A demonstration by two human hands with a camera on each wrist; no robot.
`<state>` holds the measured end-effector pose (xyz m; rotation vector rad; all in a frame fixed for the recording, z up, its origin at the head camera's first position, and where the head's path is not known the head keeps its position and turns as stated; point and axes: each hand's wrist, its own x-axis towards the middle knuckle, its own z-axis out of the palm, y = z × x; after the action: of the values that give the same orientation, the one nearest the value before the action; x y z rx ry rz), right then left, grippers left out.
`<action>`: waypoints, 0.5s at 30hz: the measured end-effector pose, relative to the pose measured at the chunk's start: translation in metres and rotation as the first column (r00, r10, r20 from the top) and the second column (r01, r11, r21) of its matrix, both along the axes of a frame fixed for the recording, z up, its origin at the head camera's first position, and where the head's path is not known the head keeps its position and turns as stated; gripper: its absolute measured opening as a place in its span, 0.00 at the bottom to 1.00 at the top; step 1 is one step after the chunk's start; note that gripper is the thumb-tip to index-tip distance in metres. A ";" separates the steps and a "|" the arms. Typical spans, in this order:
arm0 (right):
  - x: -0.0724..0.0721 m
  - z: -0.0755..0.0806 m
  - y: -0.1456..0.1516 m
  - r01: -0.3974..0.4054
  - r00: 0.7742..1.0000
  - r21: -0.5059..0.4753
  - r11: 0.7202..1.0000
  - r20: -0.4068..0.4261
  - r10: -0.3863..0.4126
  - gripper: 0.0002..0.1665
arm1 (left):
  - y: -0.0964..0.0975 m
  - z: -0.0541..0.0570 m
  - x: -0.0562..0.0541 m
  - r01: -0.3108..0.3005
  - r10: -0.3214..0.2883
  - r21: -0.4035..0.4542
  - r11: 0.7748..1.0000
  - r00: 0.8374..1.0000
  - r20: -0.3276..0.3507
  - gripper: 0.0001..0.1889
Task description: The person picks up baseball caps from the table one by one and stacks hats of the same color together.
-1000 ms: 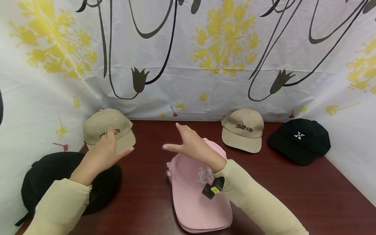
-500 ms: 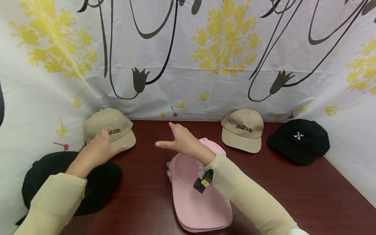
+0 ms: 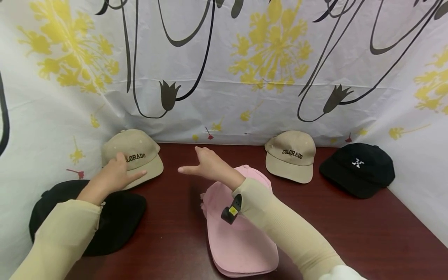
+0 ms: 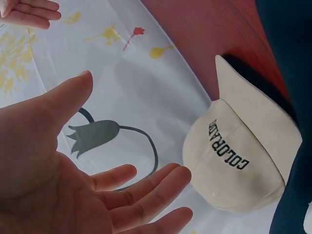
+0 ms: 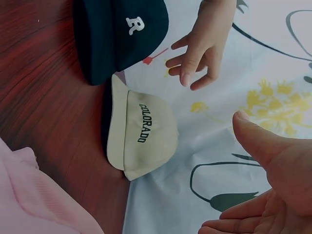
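Beige cap (image 3: 136, 155): stood at the far left, just beside the patterned cloth (image 3: 196, 124), its brim (image 3: 151, 171) toward near right.
Left hand (image 3: 109, 177): nearest to it, thumb and fingers spread, holding nothing; from here I saw a gap to the cap.
Right hand (image 3: 211, 165): spread too, above the table (image 3: 357, 229), to the far left of the pink caps (image 3: 241, 249) (too far right, I judged, to cup it).
Black cap (image 3: 122, 217): lay at near left under the left sleeve (image 3: 66, 221), so I'd have wanted that sleeve kept high.
Crown (image 3: 127, 140): looked soft; I reckoned both palms on its sides, without squashing, would have suited best.
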<state>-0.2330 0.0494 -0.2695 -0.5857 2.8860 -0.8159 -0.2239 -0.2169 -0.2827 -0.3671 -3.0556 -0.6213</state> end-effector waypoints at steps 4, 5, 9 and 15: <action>-0.006 -0.002 -0.004 -0.007 1.000 -0.002 1.000 0.016 0.007 0.55 | -0.005 0.001 -0.004 -0.014 0.015 -0.011 1.000 0.999 0.046 0.48; -0.007 -0.003 -0.005 -0.009 1.000 -0.002 1.000 0.021 0.009 0.55 | -0.006 0.001 -0.005 -0.014 0.015 -0.013 1.000 0.998 0.054 0.49; -0.012 -0.003 -0.010 -0.013 0.999 -0.002 1.000 0.047 0.013 0.55 | -0.011 0.001 -0.009 -0.015 0.016 -0.016 1.000 0.998 0.059 0.49; -0.021 -0.004 -0.017 -0.016 0.998 0.017 1.000 0.057 0.015 0.55 | -0.015 0.001 -0.017 -0.020 0.021 -0.020 1.000 0.995 0.093 0.51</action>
<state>-0.2536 0.0322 -0.2734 -0.5726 2.8303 -0.7918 -0.2407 -0.2318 -0.2821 -0.3154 -3.1518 -0.6263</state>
